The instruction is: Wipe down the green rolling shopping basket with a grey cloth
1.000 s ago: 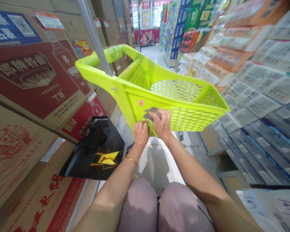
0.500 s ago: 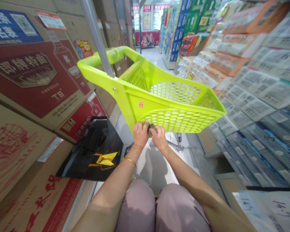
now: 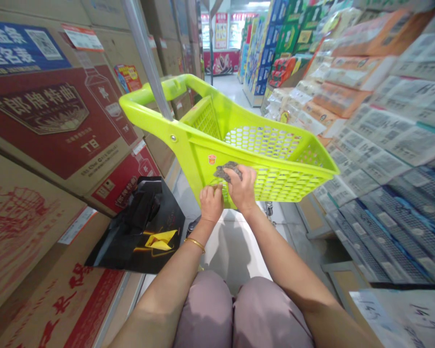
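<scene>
Stacked cartons point(image 3: 50, 111) line the left of the aisle and packaged goods point(image 3: 391, 116) rise in tiers along the right. Between them a lime-green shopping cart point(image 3: 194, 164) stands side-on on the pale floor. A black bag point(image 3: 130, 253) sits beside the cartons, left of the knees. Both hands are at the cart's near side: the right hand point(image 3: 244, 188) grips a crumpled grey cloth point(image 3: 223, 171) against the slotted panel, while the left hand point(image 3: 212, 205) has its fingers bent just below; whether they pinch anything, I cannot tell. A small sticker point(image 3: 212, 159) shows just above the cloth
</scene>
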{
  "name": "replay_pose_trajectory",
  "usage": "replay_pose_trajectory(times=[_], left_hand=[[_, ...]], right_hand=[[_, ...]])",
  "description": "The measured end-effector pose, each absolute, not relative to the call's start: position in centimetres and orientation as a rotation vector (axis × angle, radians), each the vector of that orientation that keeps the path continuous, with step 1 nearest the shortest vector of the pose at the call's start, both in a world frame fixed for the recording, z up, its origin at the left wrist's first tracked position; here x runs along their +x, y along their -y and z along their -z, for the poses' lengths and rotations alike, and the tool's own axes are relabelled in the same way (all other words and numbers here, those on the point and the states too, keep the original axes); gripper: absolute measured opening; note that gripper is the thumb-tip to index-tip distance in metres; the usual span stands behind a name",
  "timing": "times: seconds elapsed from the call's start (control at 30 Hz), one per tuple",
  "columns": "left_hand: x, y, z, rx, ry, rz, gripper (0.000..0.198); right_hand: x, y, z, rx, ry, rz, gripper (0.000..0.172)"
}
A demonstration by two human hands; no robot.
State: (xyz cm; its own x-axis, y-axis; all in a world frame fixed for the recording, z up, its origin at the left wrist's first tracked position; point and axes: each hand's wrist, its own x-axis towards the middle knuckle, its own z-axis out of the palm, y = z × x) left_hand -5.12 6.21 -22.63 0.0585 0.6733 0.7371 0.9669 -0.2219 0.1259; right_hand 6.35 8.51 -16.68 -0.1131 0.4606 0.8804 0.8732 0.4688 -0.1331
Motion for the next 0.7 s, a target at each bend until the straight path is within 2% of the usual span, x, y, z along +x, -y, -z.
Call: replay_pose_trajectory(times=[0.17, 0.37, 0.5, 0.7], left_hand=[[-5.3, -6.3, 22.7, -1.930, 1.660, 0.943, 0.016], [-5.5, -6.3, 22.8, -2.010, 1.682, 1.010, 0.025], [-5.5, -6.1, 22.8, -2.004, 1.668, 1.036, 0.028], [-5.4, -6.1, 22.7, -1.981, 1.711, 1.047, 0.025]], right_hand=[[6.7, -7.9, 20.8, -1.110, 1.830, 0.615, 0.022], [7.1, -7.0, 24.0, -1.174, 1.905, 0.530, 0.022], [7.3, -6.7, 23.7, -1.154, 1.975, 0.518, 0.024], [7.1, -6.6, 20.0, -1.141, 1.918, 0.613, 0.026]])
